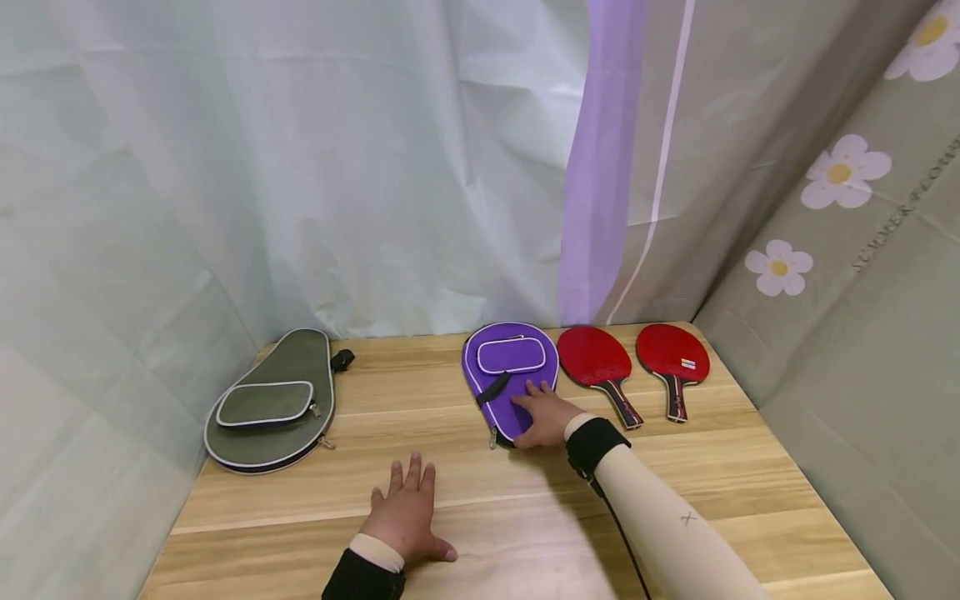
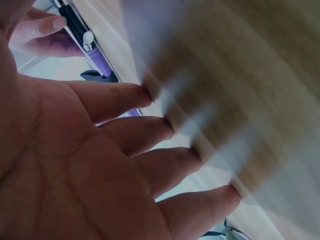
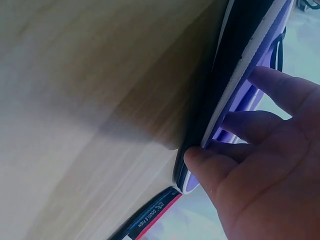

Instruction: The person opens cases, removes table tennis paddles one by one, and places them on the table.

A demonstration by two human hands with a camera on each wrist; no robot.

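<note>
A purple zippered paddle case [image 1: 507,402] with white piping lies on the wooden table. My right hand [image 1: 549,414] is laid over its lower right part, fingers spread on the cover and thumb at the lower edge. In the right wrist view, fingertips [image 3: 197,154] touch the side of the purple case [image 3: 234,102]. My left hand [image 1: 406,517] is spread palm down at the table's front, apart from the cases, and its fingertips [image 2: 235,192] meet the wood in the left wrist view.
To the left lies a grey-green paddle case [image 1: 273,450] with a front pocket. Right of the purple case lie two red table tennis paddles, one nearer [image 1: 594,357] and one farther right [image 1: 671,353]. Curtains [image 1: 420,167] hang behind the wooden table [image 1: 465,508].
</note>
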